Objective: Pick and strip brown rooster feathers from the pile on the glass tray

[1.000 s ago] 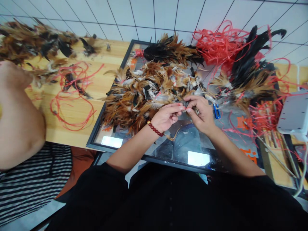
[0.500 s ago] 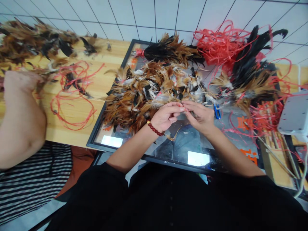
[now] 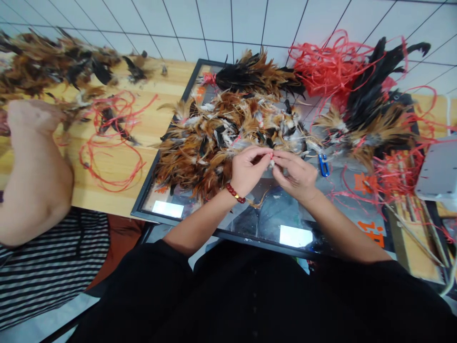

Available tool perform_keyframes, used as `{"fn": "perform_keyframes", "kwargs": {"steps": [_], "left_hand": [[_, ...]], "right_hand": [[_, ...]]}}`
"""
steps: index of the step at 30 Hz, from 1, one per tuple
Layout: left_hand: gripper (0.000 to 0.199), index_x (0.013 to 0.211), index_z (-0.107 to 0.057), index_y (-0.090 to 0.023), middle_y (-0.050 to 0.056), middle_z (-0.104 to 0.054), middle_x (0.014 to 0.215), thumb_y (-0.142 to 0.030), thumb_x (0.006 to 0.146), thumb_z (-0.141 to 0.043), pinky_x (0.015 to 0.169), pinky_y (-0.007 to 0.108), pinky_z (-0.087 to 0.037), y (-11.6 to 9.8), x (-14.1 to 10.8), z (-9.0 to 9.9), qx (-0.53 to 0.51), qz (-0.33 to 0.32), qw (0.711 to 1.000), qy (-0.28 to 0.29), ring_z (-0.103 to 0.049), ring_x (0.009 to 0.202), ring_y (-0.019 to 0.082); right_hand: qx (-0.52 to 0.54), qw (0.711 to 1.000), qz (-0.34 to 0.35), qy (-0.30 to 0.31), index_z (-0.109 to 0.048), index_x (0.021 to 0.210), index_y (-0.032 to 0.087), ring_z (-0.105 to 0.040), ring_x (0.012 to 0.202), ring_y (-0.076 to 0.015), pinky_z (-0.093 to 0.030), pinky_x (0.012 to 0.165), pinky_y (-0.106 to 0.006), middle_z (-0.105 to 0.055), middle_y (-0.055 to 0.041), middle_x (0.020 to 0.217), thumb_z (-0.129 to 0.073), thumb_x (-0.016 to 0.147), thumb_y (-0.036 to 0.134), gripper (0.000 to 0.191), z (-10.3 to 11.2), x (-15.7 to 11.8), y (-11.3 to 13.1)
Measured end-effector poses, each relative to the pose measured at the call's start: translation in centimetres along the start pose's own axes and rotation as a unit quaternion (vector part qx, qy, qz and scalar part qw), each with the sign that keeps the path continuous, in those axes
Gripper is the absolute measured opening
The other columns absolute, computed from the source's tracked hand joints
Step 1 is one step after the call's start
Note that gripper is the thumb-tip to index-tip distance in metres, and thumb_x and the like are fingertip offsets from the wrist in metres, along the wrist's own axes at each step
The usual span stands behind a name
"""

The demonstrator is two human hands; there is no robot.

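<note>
My left hand (image 3: 249, 169) and my right hand (image 3: 297, 175) meet fingertip to fingertip over the glass-topped panel. Both pinch a small bit of red string (image 3: 271, 156), with pale quill ends (image 3: 272, 163) showing just below it. Whatever else is joined to these ends is hard to separate from the brown and white feathers (image 3: 214, 138) heaped right behind my fingers. A dark red bead bracelet (image 3: 235, 194) circles my left wrist. Close to my right hand lie small blue thread snips (image 3: 323, 166).
Tangled red plastic string (image 3: 330, 66) sits at the back right beside long black feathers (image 3: 364, 90). A dark feather bundle (image 3: 250, 74) lies at the back. To the left, a co-worker's arm (image 3: 39, 171) rests near more feathers (image 3: 46, 66) and loose red string (image 3: 110, 166).
My left hand has turned so its back shows more, its fingers closed in a pinch at the red string. Pale quill ends now show between the hands. The view has shifted slightly.
</note>
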State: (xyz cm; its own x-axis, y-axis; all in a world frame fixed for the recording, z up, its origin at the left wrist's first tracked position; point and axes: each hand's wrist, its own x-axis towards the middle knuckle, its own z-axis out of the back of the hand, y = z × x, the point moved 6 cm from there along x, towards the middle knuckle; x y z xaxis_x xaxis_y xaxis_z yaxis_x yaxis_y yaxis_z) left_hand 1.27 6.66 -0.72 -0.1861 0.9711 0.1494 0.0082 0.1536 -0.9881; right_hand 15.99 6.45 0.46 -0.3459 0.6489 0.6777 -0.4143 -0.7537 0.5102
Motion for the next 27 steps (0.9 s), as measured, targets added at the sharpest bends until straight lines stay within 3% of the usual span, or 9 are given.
{"fn": "perform_keyframes", "kwargs": {"steps": [2, 5, 7, 9, 12, 15, 20, 24, 27], "left_hand": [[0.011, 0.086, -0.075, -0.018, 0.004, -0.072, 0.09, -0.024, 0.081, -0.067, 0.067, 0.022, -0.054, 0.4, -0.1, -0.2, -0.035, 0.019, 0.999, 0.001, -0.063, 0.067, 0.008], [0.01, 0.084, -0.075, -0.018, 0.004, -0.072, 0.09, -0.026, 0.08, -0.071, 0.068, 0.023, -0.054, 0.4, -0.4, -0.1, -0.036, 0.01, 0.999, -0.014, -0.063, 0.069, 0.009], [0.007, 0.081, -0.075, -0.02, 0.004, -0.072, 0.088, -0.026, 0.078, -0.073, 0.072, 0.025, -0.054, 0.1, -0.5, 0.1, -0.024, -0.007, 0.999, -0.02, -0.065, 0.074, 0.011], [0.003, 0.079, -0.075, -0.022, 0.004, -0.072, 0.086, -0.024, 0.077, -0.074, 0.076, 0.027, -0.054, -0.2, -0.5, 0.2, -0.007, -0.025, 1.0, -0.015, -0.066, 0.08, 0.013], [0.003, 0.076, -0.075, -0.023, 0.004, -0.072, 0.084, -0.021, 0.077, -0.074, 0.082, 0.03, -0.053, -0.8, -0.5, 0.3, 0.026, -0.07, 0.997, -0.01, -0.066, 0.083, 0.014], [0.005, 0.075, -0.075, -0.023, 0.004, -0.073, 0.084, -0.02, 0.078, -0.072, 0.085, 0.03, -0.052, -1.6, -0.6, 0.2, 0.055, -0.114, 0.992, -0.008, -0.066, 0.082, 0.014], [0.007, 0.077, -0.074, -0.022, 0.005, -0.073, 0.085, -0.02, 0.081, -0.069, 0.085, 0.03, -0.052, -1.5, -0.7, 0.1, 0.094, -0.095, 0.991, 0.0, -0.065, 0.083, 0.015], [0.005, 0.077, -0.073, -0.023, 0.005, -0.073, 0.086, -0.02, 0.08, -0.069, 0.087, 0.031, -0.051, -1.5, -0.6, 0.2, 0.092, -0.077, 0.993, -0.005, -0.065, 0.085, 0.015], [0.006, 0.077, -0.073, -0.023, 0.004, -0.073, 0.086, -0.02, 0.08, -0.069, 0.086, 0.031, -0.051, -1.7, -0.6, 0.1, 0.091, -0.089, 0.992, 0.003, -0.065, 0.084, 0.015]], "right_hand": [[0.037, 0.999, -0.02, -0.021, -0.07, 0.103, 0.024, -0.073, 0.099, -0.0223, -0.061, 0.088, -0.039, -0.075, -0.0086, 0.111, -0.062, 0.087, 0.022, 0.018, 0.2, -0.2, 0.0], [0.098, 0.988, -0.112, -0.045, -0.065, 0.113, 0.025, -0.074, 0.091, -0.0185, -0.061, 0.082, -0.035, -0.076, -0.0065, 0.107, -0.057, 0.093, 0.027, 0.022, 0.0, -0.7, -0.9], [0.121, 0.98, -0.15, -0.039, -0.061, 0.122, 0.025, -0.074, 0.089, -0.0171, -0.061, 0.081, -0.034, -0.076, -0.0055, 0.106, -0.057, 0.094, 0.03, 0.028, -0.2, -0.8, -1.3], [0.123, 0.982, -0.145, -0.016, -0.06, 0.126, 0.025, -0.074, 0.093, -0.018, -0.06, 0.084, -0.036, -0.076, -0.006, 0.108, -0.059, 0.093, 0.032, 0.033, -0.4, -0.5, -1.2], [0.107, 0.987, -0.119, 0.01, -0.069, 0.114, 0.026, -0.073, 0.095, -0.0198, -0.059, 0.088, -0.039, -0.076, -0.0056, 0.106, -0.06, 0.092, 0.032, 0.024, -0.1, 0.3, -0.7], [0.12, 0.983, -0.142, 0.014, -0.072, 0.098, 0.025, -0.071, 0.091, -0.0195, -0.058, 0.085, -0.039, -0.076, -0.0049, 0.099, -0.059, 0.093, 0.034, 0.016, 0.1, 0.7, -0.7], [0.183, 0.956, -0.227, -0.022, -0.062, 0.103, 0.024, -0.067, 0.077, -0.0149, -0.056, 0.07, -0.032, -0.074, -0.0048, 0.1, -0.051, 0.097, 0.039, 0.019, -0.4, 0.2, -1.9], [0.17, 0.964, -0.203, -0.008, -0.06, 0.114, 0.027, -0.066, 0.075, -0.0153, -0.056, 0.066, -0.032, -0.07, -0.0067, 0.113, -0.055, 0.094, 0.039, 0.024, -0.1, 0.6, -1.6], [0.098, 0.984, -0.146, 0.012, -0.066, 0.098, 0.025, -0.067, 0.088, -0.0198, -0.056, 0.073, -0.036, -0.069, -0.0083, 0.111, -0.06, 0.091, 0.036, 0.015, 0.6, 1.4, -0.6]]}}
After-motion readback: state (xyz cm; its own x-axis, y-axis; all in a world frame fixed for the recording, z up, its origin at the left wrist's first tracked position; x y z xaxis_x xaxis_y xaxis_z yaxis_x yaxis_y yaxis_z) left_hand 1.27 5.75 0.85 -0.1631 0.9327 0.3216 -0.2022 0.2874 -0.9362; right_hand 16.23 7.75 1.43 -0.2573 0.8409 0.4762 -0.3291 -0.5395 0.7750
